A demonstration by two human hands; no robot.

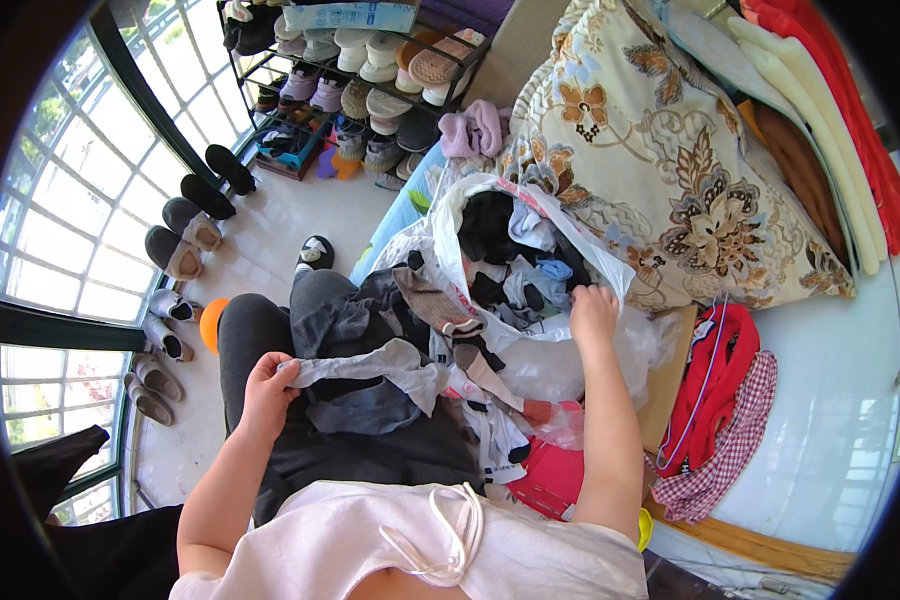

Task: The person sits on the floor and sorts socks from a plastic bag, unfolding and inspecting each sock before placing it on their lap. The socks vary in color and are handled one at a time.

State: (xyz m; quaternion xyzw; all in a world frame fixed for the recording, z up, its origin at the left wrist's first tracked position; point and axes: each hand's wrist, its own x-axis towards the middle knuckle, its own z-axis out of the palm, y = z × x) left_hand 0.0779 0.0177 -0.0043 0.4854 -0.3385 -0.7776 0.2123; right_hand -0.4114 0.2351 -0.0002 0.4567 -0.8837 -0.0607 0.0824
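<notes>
My left hand (270,390) pinches one end of a light grey sock (390,367), which stretches across my lap. Under it lie a darker blue-grey sock (364,409) and other dark cloth pieces. Inside the rim of a white plastic bag (456,255) full of socks, my right hand (594,315) is at the right side; its fingertips are partly hidden, so I cannot tell whether they grip anything. A blue sock (555,270) lies in the bag near those fingers. Beside the bag, a brown ribbed sock (431,300) and a white sock with a dark toe (499,431) rest in a loose heap.
A large floral cushion (645,165) stands behind the bag. To the right are a cardboard piece (664,382), a red garment (720,375) with a hanger and a checked cloth (727,450). A shoe rack (352,75) and slippers (172,251) stand at the left.
</notes>
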